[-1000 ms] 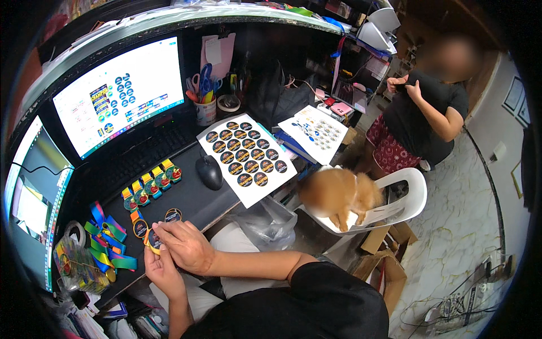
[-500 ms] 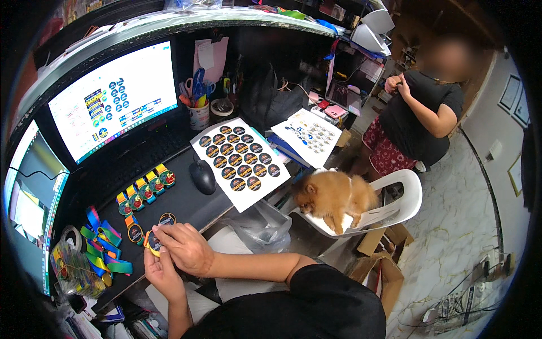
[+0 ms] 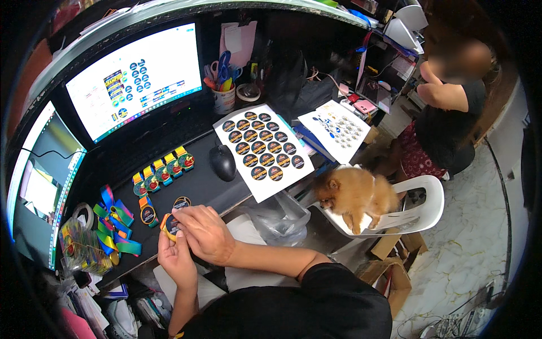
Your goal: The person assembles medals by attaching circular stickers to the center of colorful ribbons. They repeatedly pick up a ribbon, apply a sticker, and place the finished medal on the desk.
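My left hand [image 3: 176,259] holds a round gold-rimmed medal [image 3: 170,224] by its edge, just above the front of the black desk [image 3: 223,192]. My right hand [image 3: 204,231] lies over the medal and presses a round dark sticker onto its face. Two more medals [image 3: 148,214] lie flat just beyond my hands. A row of several medals with coloured ribbons [image 3: 164,168] sits further back. A white sheet of round dark stickers [image 3: 262,148] lies to the right, beside a black mouse [image 3: 223,162].
Two lit monitors [image 3: 134,79] stand at the back left, with a cup of scissors and pens [image 3: 223,95]. Loose coloured ribbons [image 3: 116,226] lie left. A small orange dog [image 3: 354,195] sits on a white plastic chair [image 3: 420,206]. Another person [image 3: 451,113] stands at right.
The view has shifted slightly. The dog has turned on the chair to face left. My hands stay together on the medal at the desk's front.
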Demonstrator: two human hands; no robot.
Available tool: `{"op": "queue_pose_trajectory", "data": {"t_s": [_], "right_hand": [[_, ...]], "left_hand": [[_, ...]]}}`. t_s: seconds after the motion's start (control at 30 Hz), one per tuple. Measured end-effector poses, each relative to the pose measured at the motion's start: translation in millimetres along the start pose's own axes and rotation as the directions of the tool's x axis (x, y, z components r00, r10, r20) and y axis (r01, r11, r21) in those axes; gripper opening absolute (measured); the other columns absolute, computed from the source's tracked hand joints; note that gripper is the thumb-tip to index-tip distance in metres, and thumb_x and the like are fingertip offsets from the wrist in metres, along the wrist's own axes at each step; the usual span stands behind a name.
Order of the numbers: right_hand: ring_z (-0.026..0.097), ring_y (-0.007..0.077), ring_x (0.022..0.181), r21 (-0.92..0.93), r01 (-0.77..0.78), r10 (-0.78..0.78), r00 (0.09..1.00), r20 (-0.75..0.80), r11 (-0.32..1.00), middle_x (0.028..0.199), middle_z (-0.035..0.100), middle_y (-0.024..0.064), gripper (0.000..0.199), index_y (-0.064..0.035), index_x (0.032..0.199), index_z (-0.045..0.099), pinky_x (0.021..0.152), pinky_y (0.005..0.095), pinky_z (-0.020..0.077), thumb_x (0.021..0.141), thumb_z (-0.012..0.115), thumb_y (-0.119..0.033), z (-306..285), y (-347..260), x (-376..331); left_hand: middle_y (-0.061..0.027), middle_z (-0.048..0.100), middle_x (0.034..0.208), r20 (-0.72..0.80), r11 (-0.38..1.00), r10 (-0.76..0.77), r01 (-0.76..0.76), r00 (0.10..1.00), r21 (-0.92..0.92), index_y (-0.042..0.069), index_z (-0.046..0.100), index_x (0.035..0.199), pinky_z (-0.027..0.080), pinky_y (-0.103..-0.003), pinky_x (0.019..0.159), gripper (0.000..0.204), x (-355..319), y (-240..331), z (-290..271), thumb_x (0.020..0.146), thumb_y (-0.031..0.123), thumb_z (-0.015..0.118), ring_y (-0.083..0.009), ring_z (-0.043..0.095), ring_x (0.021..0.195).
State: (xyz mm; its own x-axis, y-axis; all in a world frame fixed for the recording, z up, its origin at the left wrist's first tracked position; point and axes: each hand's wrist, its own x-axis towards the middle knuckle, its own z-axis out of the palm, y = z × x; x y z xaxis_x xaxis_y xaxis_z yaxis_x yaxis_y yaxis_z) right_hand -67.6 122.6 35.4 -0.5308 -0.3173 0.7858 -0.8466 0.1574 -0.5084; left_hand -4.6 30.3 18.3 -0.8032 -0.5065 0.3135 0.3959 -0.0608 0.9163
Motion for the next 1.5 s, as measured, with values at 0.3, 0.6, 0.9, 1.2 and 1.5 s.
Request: {"op": "queue_pose_trajectory", "data": {"t_s": [0.3, 0.6, 0.9, 1.2, 1.5], "right_hand": [[0.057, 0.0292, 0.087, -0.094, 0.073, -0.073, 0.997, -0.001, 0.993, 0.105, 0.060, 0.0148, 0.040, 0.0024, 0.116, 0.057, 0.073, 0.0387, 0.0435, 0.078, 0.059, -0.009, 2, 5, 0], [0.059, 0.0298, 0.085, -0.057, 0.074, -0.074, 0.997, -0.005, 0.996, 0.101, 0.061, 0.0158, 0.037, 0.0007, 0.112, 0.062, 0.072, 0.0369, 0.0451, 0.075, 0.064, 0.001, 5, 4, 2], [0.059, 0.0305, 0.094, -0.097, 0.178, -0.182, 0.983, -0.035, 0.979, 0.103, 0.063, 0.0130, 0.029, -0.0015, 0.101, 0.062, 0.082, 0.0381, 0.0429, 0.073, 0.066, 0.002, 6, 7, 2], [0.061, 0.0257, 0.082, 0.177, -0.026, 0.016, 0.998, 0.058, 0.984, 0.090, 0.063, 0.0104, 0.022, -0.0024, 0.091, 0.056, 0.074, 0.0338, 0.0452, 0.072, 0.065, 0.006, -2, 12, 5], [0.053, 0.0115, 0.076, 0.175, -0.229, 0.139, 0.898, 0.417, 0.958, 0.086, 0.056, 0.0047, 0.026, -0.0009, 0.099, 0.056, 0.071, 0.0245, 0.0435, 0.076, 0.067, 0.003, -20, 17, 17]], "left_hand": [[-0.0111, 0.058, 0.116, -0.008, 0.999, -0.042, 0.042, 0.999, -0.021, -0.007, 0.049, 0.122, 0.045, -0.027, 0.093, 0.029, -1, 6, 5, 0.094, -0.002, 0.048, -0.0144, 0.055, 0.108], [-0.0086, 0.058, 0.109, 0.009, 0.990, -0.043, 0.044, 0.999, -0.134, -0.007, 0.048, 0.122, 0.047, -0.022, 0.084, 0.029, 0, 12, 9, 0.093, -0.003, 0.047, -0.0095, 0.056, 0.099], [-0.0066, 0.058, 0.106, 0.041, 0.976, -0.088, 0.094, 0.995, -0.194, -0.007, 0.049, 0.120, 0.050, -0.020, 0.077, 0.027, 4, 9, 3, 0.094, -0.002, 0.047, -0.0068, 0.057, 0.094], [-0.0072, 0.063, 0.105, 0.220, 0.925, -0.357, 0.377, 0.908, -0.052, -0.004, 0.049, 0.125, 0.054, -0.021, 0.070, 0.034, 18, 18, -20, 0.094, 0.009, 0.052, -0.0087, 0.062, 0.088], [-0.0078, 0.063, 0.106, 0.363, 0.909, -0.414, 0.396, 0.835, 0.127, -0.002, 0.048, 0.129, 0.054, -0.021, 0.071, 0.039, 28, 25, -38, 0.096, 0.019, 0.051, -0.0125, 0.065, 0.089]]}}
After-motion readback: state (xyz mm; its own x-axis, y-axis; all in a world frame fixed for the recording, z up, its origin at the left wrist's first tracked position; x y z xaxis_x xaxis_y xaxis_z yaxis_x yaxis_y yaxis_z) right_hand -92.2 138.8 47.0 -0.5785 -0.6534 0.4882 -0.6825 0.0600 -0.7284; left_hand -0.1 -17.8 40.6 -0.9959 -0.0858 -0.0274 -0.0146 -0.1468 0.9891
